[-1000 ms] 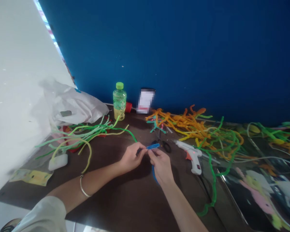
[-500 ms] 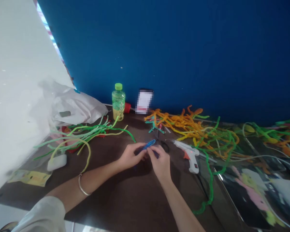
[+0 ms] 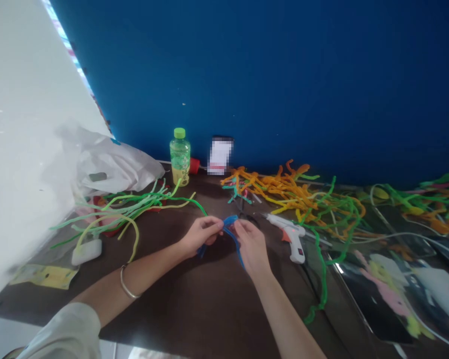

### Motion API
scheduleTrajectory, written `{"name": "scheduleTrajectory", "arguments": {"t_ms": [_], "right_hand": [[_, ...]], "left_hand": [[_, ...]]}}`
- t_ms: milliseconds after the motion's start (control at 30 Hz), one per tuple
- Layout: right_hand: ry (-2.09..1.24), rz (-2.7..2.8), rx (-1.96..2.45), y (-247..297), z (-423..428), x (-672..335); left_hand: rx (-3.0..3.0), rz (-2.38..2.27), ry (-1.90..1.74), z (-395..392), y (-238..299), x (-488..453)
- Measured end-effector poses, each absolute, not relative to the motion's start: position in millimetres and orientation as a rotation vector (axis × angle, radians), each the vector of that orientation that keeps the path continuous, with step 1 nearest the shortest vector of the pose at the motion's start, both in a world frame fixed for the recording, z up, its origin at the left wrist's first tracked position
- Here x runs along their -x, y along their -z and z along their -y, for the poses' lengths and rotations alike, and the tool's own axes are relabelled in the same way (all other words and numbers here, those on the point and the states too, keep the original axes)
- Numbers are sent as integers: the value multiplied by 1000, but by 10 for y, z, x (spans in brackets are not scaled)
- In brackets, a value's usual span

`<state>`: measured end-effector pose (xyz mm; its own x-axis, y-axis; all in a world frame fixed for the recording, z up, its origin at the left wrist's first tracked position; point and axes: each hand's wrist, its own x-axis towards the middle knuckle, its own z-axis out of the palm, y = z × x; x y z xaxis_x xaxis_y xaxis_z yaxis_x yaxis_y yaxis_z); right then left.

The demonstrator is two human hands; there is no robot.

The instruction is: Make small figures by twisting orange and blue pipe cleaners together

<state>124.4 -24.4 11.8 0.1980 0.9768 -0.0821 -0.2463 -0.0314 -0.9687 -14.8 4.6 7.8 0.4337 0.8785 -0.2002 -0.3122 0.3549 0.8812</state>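
Left of the white glue gun (image 3: 290,232), over the tabletop (image 3: 179,309), I hold a bent blue strand (image 3: 230,220). My left hand (image 3: 199,235) pinches it between narrowed fingers; my right hand (image 3: 251,248), nearer the gun, grips it likewise. Orange stems (image 3: 284,188) lie behind the gun; a bottle (image 3: 180,157) stands behind and left of it.

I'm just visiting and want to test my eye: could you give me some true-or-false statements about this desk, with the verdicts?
1. The left hand and right hand hold blue strands. True.
2. The bottle has a red cap. False: the bottle has a green cap.
3. The glue gun lies to the right of the right hand. True.
4. The bracelet is on the right arm. False: the bracelet is on the left arm.
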Motion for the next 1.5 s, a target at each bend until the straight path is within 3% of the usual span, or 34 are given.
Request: {"name": "scheduleTrajectory", "arguments": {"t_ms": [200, 633, 1500], "right_hand": [[-1373, 738, 1062, -189, 275, -1171], [-1408, 811, 1025, -126, 275, -1159], [-1555, 535, 882, -168, 266, -1127]], "left_hand": [[-871, -729, -855, -37, -83, 155], [-772, -585, -701, -39, -24, 175], [-866, -622, -773, -26, 11, 147]]}}
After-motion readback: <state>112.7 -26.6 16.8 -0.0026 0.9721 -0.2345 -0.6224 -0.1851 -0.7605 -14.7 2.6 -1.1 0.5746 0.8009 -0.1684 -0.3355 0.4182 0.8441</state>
